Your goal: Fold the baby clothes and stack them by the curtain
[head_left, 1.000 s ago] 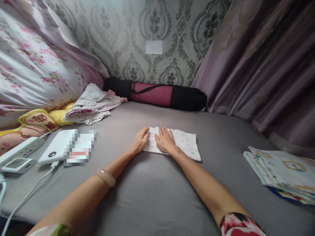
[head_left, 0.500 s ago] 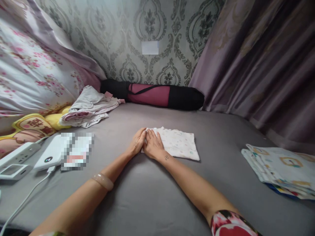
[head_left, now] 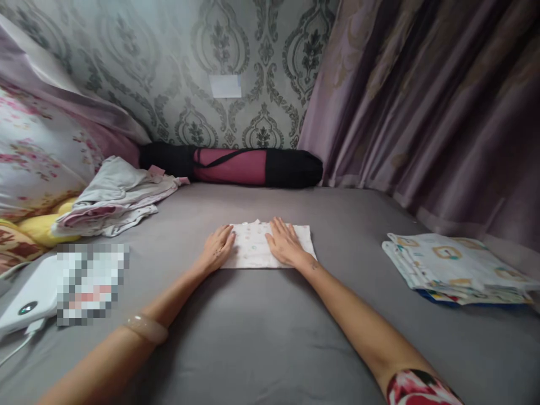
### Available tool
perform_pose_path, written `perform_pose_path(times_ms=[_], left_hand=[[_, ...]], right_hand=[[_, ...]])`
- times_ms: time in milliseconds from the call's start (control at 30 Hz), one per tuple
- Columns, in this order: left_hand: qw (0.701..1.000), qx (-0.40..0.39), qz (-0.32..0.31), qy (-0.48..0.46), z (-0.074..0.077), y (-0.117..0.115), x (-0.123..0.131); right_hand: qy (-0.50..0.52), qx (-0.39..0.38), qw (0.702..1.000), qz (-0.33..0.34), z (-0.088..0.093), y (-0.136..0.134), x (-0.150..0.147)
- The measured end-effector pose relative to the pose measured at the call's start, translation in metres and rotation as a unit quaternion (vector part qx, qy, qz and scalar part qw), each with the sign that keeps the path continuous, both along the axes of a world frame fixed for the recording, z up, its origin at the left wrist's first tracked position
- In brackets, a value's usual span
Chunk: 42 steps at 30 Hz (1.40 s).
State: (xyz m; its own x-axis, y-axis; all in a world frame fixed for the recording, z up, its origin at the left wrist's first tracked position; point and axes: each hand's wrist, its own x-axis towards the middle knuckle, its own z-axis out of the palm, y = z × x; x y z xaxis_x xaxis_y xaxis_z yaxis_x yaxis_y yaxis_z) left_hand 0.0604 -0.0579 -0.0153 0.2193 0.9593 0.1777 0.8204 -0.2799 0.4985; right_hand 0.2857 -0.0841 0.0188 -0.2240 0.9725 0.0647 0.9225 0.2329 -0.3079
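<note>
A white folded cloth (head_left: 252, 247) with small pastel prints lies flat on the grey sheet, roughly rectangular, with a slightly ruffled far edge. Over its left edge rests my left hand (head_left: 218, 247), fingers stretched out and pointing away from me. My right hand (head_left: 286, 241) lies flat on the right part of the cloth with its fingers spread. Neither hand grips anything. A strip of the cloth's right side shows beyond my right hand.
A stack of folded printed cloths (head_left: 455, 264) lies at the right. Crumpled light clothes (head_left: 113, 191) sit at the left, behind a white power bank (head_left: 34, 292) with a cable. Along the wall stretches a black and maroon bag (head_left: 232, 166). Curtains (head_left: 358, 101) hang at the right.
My right hand has slid from the cloth's left end to its right part. My left hand still rests at the left edge. The view has turned a little to the right.
</note>
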Motion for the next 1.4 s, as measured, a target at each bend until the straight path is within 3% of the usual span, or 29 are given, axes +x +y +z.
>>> perform_pose_path(times_ms=[200, 433, 567, 733, 867, 1000, 1167, 1400], left_hand=[[0.988, 0.058, -0.074, 0.123, 0.005, 0.0, 0.031], [0.982, 0.01, -0.103, 0.156, 0.003, 0.005, 0.034], [0.979, 0.011, -0.107, 0.175, 0.016, 0.024, 0.033], [0.963, -0.097, -0.122, 0.219, 0.043, 0.061, 0.036], [0.95, -0.18, -0.156, 0.202, 0.058, 0.085, 0.038], [0.943, -0.237, -0.152, 0.176, 0.061, 0.099, 0.039], [0.943, -0.247, -0.143, 0.168, 0.063, 0.1, 0.04], [0.965, -0.201, -0.123, 0.118, 0.07, 0.089, 0.038]], right_hand=[[-0.042, 0.02, 0.997, -0.057, -0.017, 0.001, 0.035], [-0.039, 0.014, 0.998, -0.053, -0.022, 0.003, 0.035], [-0.031, 0.025, 0.998, -0.051, -0.02, 0.009, 0.043], [-0.035, 0.051, 0.995, -0.074, -0.019, 0.015, 0.058], [-0.067, 0.05, 0.993, -0.087, -0.018, 0.018, 0.071], [-0.105, 0.032, 0.99, -0.085, -0.017, 0.02, 0.08], [-0.117, 0.037, 0.99, -0.075, -0.016, 0.024, 0.085], [-0.038, 0.02, 0.997, -0.065, -0.007, 0.03, 0.092]])
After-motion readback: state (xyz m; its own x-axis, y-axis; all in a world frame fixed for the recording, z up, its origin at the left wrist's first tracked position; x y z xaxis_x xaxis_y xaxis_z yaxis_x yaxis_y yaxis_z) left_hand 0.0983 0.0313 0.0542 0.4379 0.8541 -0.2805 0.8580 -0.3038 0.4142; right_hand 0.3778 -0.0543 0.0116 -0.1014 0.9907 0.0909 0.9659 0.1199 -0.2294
